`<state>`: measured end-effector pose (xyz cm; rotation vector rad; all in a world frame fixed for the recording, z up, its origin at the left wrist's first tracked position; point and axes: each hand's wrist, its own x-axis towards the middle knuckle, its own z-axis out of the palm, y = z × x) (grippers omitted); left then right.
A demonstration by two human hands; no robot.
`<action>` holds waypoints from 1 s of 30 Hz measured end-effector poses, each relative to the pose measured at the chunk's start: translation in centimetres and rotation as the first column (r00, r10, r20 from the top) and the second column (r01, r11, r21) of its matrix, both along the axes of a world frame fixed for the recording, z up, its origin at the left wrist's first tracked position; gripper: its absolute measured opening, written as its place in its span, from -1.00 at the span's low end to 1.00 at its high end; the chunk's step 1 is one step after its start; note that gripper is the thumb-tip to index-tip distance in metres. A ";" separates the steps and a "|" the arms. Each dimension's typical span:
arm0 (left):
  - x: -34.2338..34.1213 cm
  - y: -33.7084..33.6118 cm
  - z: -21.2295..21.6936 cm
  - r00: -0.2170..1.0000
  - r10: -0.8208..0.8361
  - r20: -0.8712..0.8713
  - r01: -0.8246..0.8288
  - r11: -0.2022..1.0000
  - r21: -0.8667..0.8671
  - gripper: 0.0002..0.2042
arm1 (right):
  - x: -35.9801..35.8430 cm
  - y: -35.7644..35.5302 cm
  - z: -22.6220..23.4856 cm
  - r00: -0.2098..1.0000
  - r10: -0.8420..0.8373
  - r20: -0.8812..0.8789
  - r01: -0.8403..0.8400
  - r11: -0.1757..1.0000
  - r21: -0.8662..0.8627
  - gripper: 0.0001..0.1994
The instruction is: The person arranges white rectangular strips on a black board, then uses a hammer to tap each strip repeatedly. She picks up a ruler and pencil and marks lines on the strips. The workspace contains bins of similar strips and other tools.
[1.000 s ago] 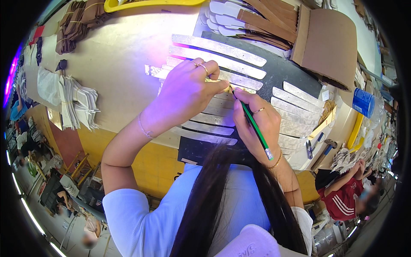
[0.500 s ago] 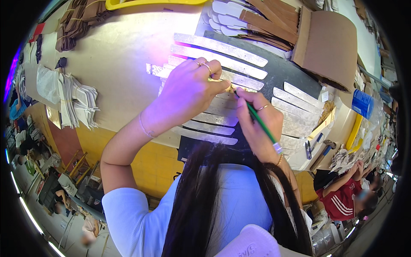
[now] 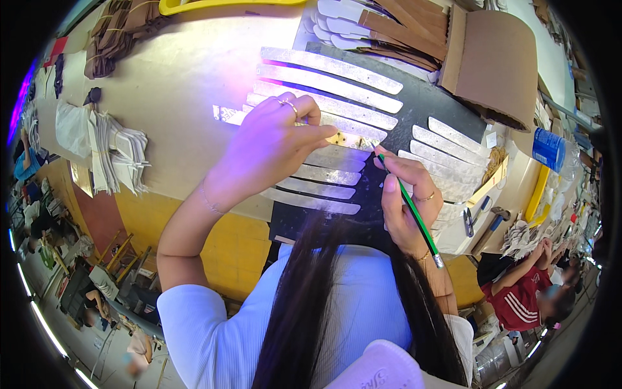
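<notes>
With fingers curled and the thumb along its edge, my left hand (image 3: 267, 139) holds a narrow printed ruler-like strip (image 3: 353, 141) against the pale pieces. Yellowish, dark-marked parts of the strip show past my thumb; its middle is hidden under the hand. My right hand (image 3: 414, 198) grips a green pencil (image 3: 416, 219), its point close to the strip's right end. Whether the point touches is too small to tell. Long, slightly curved silvery strips (image 3: 330, 67) lie in rows on a black mat (image 3: 382, 188), above and below my hands. More silvery strips (image 3: 447, 155) fan out to the right.
Brown and white strips (image 3: 402, 26) are stacked at the back beside a curved cardboard piece (image 3: 495, 65). A hammer (image 3: 492, 227), pliers (image 3: 468, 222) and a blue-labelled bottle (image 3: 549, 150) stand right. White bundles (image 3: 116, 152) lie left. A person in red (image 3: 518, 298) sits at the right.
My right hand and the pencil have moved right and slightly down, away from my left thumb. My left hand has shifted a little left and down, and more of the printed strip shows.
</notes>
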<state>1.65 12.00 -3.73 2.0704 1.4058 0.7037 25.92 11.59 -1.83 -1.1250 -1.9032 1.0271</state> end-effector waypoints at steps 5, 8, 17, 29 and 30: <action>0.0 0.0 -0.4 1.000 -0.011 -0.024 0.012 1.000 0.028 -0.80 | 0.0 0.0 0.0 1.000 0.003 0.018 -0.003 1.000 0.006 -0.84; 0.2 0.1 -0.3 1.000 -0.007 -0.018 0.008 0.999 0.035 -0.79 | 0.0 0.0 0.0 1.000 0.006 0.023 -0.006 1.000 -0.001 -0.84; 0.3 0.0 -0.4 0.998 -0.007 -0.069 0.009 0.999 0.035 -0.90 | -0.2 0.2 0.2 0.999 0.013 0.036 -0.014 1.000 0.019 -0.83; 0.4 0.1 -0.2 0.994 -0.017 -0.105 0.024 0.998 0.060 -0.82 | -2.9 0.9 -0.8 0.977 0.075 0.200 -0.106 0.983 0.150 -0.76; 0.4 0.0 -0.3 0.994 -0.016 -0.109 0.023 0.997 0.070 -0.82 | -2.9 0.9 -0.7 0.972 0.074 0.221 -0.106 0.985 0.136 -0.76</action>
